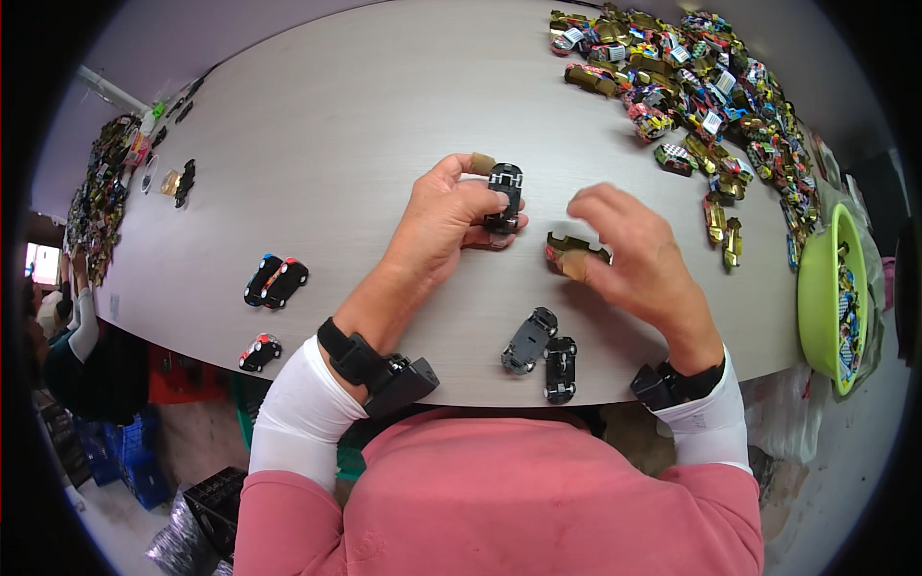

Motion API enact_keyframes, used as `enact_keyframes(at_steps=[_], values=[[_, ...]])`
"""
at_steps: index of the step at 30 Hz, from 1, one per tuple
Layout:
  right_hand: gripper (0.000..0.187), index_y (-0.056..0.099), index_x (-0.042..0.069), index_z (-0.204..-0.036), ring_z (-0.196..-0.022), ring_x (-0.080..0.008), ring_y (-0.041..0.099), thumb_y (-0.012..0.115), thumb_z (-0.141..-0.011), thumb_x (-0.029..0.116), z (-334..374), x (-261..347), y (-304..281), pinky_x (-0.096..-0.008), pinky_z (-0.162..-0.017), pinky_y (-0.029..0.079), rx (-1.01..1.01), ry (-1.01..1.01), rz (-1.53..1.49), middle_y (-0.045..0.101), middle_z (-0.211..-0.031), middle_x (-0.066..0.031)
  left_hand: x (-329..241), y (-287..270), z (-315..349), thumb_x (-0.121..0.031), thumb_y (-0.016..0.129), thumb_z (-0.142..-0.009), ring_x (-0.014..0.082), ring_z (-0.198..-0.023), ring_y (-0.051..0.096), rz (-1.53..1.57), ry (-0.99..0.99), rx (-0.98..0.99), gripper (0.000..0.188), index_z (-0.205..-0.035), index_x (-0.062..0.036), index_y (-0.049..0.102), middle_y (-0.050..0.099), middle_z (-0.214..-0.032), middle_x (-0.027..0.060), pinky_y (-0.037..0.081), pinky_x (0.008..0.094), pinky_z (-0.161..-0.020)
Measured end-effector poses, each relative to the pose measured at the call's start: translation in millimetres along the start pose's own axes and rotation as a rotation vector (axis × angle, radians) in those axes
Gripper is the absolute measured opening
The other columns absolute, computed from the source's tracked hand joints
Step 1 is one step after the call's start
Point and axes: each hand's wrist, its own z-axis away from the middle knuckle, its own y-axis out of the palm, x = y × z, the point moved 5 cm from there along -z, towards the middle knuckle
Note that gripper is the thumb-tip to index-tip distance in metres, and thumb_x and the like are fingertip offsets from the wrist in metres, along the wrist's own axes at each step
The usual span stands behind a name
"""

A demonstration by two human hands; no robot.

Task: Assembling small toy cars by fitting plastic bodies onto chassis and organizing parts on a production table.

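Observation:
My left hand [444, 211] is closed round a black toy car chassis [505, 204] above the middle of the table, thumb on its dark face. To the right, my right hand [639, 252] has its fingers apart and slightly blurred. Its taped thumb overlaps a toy car body shell [565, 246], whose hollow gold inside faces up; whether they touch I cannot tell. Nearer me lie a grey chassis [530, 341] and a black chassis [560, 370], side by side. Two toy cars [277, 281] rest together at the left, with another red and black toy car [260, 352] nearer the edge.
A heap of colourful car shells [691, 77] covers the far right of the table. By the right edge stands a lime-green basin [816, 298] with more parts. At far left are another pile [96, 192] and a co-worker's arm [84, 322]. Blue crates [134, 456] stand below.

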Motion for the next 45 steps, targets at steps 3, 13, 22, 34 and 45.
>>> enact_keyframes(at_steps=[3, 13, 22, 34, 45], values=[[0.034, 0.055, 0.003, -0.098, -0.079, -0.0311, 0.056, 0.063, -0.065, 0.005, 0.1, -0.6, 13.8, -0.0394, -0.069, 0.048, 0.174, 0.040, 0.083, 0.055, -0.092, -0.0117, -0.3, 2.6, -0.1, 0.000, 0.057, -0.077, 0.0230, -0.075, 0.067, 0.037, 0.001, 0.025, 0.038, -0.112, 0.0008, 0.042, 0.063, -0.091, 0.0172, 0.057, 0.0325, -0.058], [0.035, 0.050, 0.003, -0.115, -0.081, -0.0063, 0.055, 0.058, -0.082, -0.004, -1.2, -15.6, 22.6, -0.0220, -0.068, 0.048, -0.159, 0.356, -1.188, 0.053, -0.093, -0.0003, 10.6, 23.7, 13.7, -0.006, 0.061, -0.080, 0.0215, -0.086, 0.064, 0.190, -0.171, 0.246, 0.037, -0.113, -0.0013, 0.046, 0.061, -0.099, 0.0126, 0.058, 0.0378, -0.066], [0.033, 0.055, 0.003, -0.102, -0.091, -0.0119, 0.055, 0.057, -0.072, -0.009, -1.9, -13.5, 6.3, -0.0238, -0.074, 0.046, -0.079, 0.244, -0.787, 0.055, -0.095, -0.0042, 8.5, 12.1, 7.4, -0.009, 0.071, -0.076, 0.0112, -0.071, 0.058, 0.130, -0.077, 0.175, 0.033, -0.104, -0.0019, 0.055, 0.059, -0.087, 0.0037, 0.049, 0.0241, -0.054], [0.022, 0.056, 0.004, -0.084, -0.063, -0.0125, 0.048, 0.062, -0.064, -0.002, -2.4, -5.7, -6.1, -0.0265, -0.054, 0.040, -0.131, 0.149, -0.398, 0.055, -0.075, -0.0029, 1.8, 20.8, 11.3, -0.020, 0.057, -0.090, 0.0123, -0.082, 0.059, 0.110, -0.049, 0.191, 0.025, -0.107, -0.0023, 0.054, 0.060, -0.095, 0.0061, 0.051, 0.0285, -0.064], [0.025, 0.052, 0.002, -0.099, -0.064, -0.0026, 0.048, 0.062, -0.077, 0.000, -1.9, -10.8, 19.9, -0.0192, -0.052, 0.040, 0.000, 0.443, -1.012, 0.052, -0.079, 0.0011, -2.5, 25.6, 16.5, -0.012, 0.057, -0.088, 0.0131, -0.093, 0.060, -0.110, 0.042, 0.365, 0.043, -0.129, -0.0018, 0.046, 0.060, -0.108, 0.0069, 0.052, 0.0291, -0.080]])
